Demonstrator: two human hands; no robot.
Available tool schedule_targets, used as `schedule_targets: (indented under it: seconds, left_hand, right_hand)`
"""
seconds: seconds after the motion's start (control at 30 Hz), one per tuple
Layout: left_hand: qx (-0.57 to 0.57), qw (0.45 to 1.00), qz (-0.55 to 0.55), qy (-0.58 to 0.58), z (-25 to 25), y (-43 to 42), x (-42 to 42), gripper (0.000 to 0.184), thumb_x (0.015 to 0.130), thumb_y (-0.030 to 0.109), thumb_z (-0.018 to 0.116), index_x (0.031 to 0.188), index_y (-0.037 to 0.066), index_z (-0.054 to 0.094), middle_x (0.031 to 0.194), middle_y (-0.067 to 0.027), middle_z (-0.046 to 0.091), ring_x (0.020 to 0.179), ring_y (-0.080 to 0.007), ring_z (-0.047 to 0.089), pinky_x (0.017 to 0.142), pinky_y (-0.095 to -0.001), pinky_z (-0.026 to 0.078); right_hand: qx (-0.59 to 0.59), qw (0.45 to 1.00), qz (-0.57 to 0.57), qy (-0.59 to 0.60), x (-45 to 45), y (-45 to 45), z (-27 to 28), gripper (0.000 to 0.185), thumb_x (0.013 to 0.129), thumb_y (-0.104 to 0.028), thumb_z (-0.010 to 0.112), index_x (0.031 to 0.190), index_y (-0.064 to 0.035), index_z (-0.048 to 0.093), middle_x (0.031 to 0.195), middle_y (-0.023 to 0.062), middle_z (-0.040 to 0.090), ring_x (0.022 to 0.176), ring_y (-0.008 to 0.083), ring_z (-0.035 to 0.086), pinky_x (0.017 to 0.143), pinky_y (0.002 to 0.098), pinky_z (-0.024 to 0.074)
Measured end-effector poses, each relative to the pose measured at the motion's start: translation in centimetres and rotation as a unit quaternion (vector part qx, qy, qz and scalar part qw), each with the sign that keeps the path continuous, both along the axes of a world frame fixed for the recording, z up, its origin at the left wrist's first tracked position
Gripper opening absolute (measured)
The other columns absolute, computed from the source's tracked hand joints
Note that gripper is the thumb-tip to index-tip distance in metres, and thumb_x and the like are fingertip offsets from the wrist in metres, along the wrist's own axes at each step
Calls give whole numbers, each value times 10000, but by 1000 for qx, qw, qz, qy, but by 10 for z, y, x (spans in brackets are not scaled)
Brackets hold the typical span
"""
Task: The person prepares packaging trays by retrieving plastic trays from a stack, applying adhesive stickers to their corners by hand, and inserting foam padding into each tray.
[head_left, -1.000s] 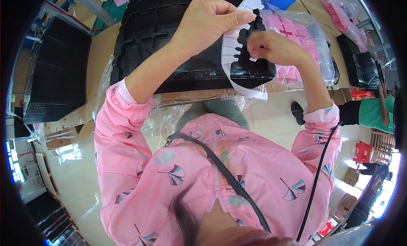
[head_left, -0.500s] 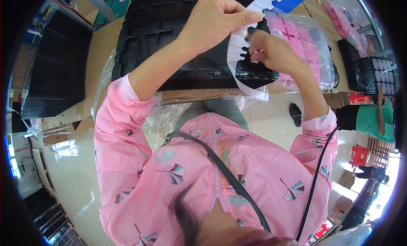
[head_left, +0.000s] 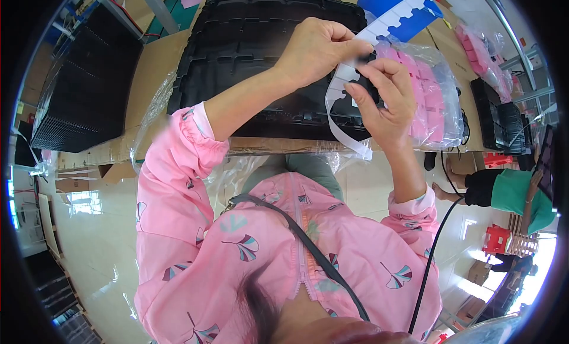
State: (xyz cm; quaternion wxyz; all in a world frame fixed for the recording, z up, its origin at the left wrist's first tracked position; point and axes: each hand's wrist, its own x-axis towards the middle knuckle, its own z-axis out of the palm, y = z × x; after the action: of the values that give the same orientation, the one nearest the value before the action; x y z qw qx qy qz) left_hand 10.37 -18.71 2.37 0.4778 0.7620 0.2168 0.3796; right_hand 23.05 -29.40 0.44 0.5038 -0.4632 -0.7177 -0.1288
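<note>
A long white strip with a notched edge (head_left: 341, 83) curves over the black molded tray (head_left: 237, 77) on the table. My left hand (head_left: 317, 52) is closed on the strip, pinching it between thumb and fingers. Just to the right of that pinch is my right hand (head_left: 391, 104), with thumb and index finger apart beside the notches. Its index fingertip is close to the strip; I cannot tell whether it touches. The strip's lower end hangs at the tray's front edge, while its upper part runs past a blue bin (head_left: 370, 1).
Pink molded trays in clear plastic (head_left: 424, 101) lie right of the black tray. A tall stack of black trays (head_left: 83, 89) stands at the left on cardboard. At the far right a person in a green top (head_left: 512, 190) stands near more black trays (head_left: 492, 116).
My right hand has opened its curled fingers and turned more upright beside the strip. My left hand has shifted slightly down and right, still pinching the strip. The view has shifted a little.
</note>
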Motion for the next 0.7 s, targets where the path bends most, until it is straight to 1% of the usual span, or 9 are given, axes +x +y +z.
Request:
schedule_targets:
  seconds: [0.13, 0.23, 0.37, 0.47, 0.67, 0.7]
  left_hand:
    - [-12, 999, -8, -35, -4, 1, 2, 278, 781, 292, 692, 809, 16, 691, 643, 3, 612, 586, -27, 496, 521, -193, 402]
    - [-1, 1000, 6, -30, -8, 4, 3, 271, 780, 282, 693, 808, 12, 689, 643, 0, 614, 588, -26, 499, 526, -193, 407]
    - [-23, 1000, 15, -14, -7, 2, 1, 281, 772, 287, 702, 799, 8, 686, 648, -6, 615, 590, -31, 502, 525, -193, 405]
    - [-45, 999, 18, -17, -9, 3, 2, 287, 767, 290, 707, 791, 5, 684, 651, -9, 612, 593, -35, 501, 526, -193, 404]
    - [-48, 998, 28, -15, -8, 3, 2, 286, 761, 282, 714, 795, 0, 681, 655, -10, 610, 597, -38, 500, 523, -199, 400]
    - [-54, 998, 27, -16, -9, 3, 3, 288, 760, 281, 715, 795, -2, 679, 655, -10, 610, 596, -38, 498, 522, -201, 399]
  right_hand:
    - [25, 1000, -19, 1, -6, 11, -1, 273, 595, -8, 746, 847, -10, 641, 849, 75, 547, 732, 215, 523, 597, 296, 437]
    - [48, 998, -32, -20, -7, 15, -4, 244, 574, 2, 739, 793, -20, 634, 820, 63, 546, 708, 219, 518, 581, 304, 424]
    - [65, 997, -37, -36, -8, 19, -4, 217, 563, 5, 727, 748, -41, 623, 786, 45, 545, 686, 217, 517, 561, 308, 405]
    - [83, 993, -56, -55, -9, 20, -4, 209, 566, 3, 720, 744, -50, 624, 779, 35, 544, 684, 213, 518, 554, 309, 399]
    - [115, 988, -46, -96, -8, 25, -4, 190, 568, 12, 707, 719, -48, 608, 755, 36, 544, 657, 218, 515, 544, 310, 393]
    - [106, 989, -42, -91, -8, 24, -4, 184, 575, 19, 703, 718, -45, 605, 754, 40, 545, 658, 219, 519, 550, 307, 398]
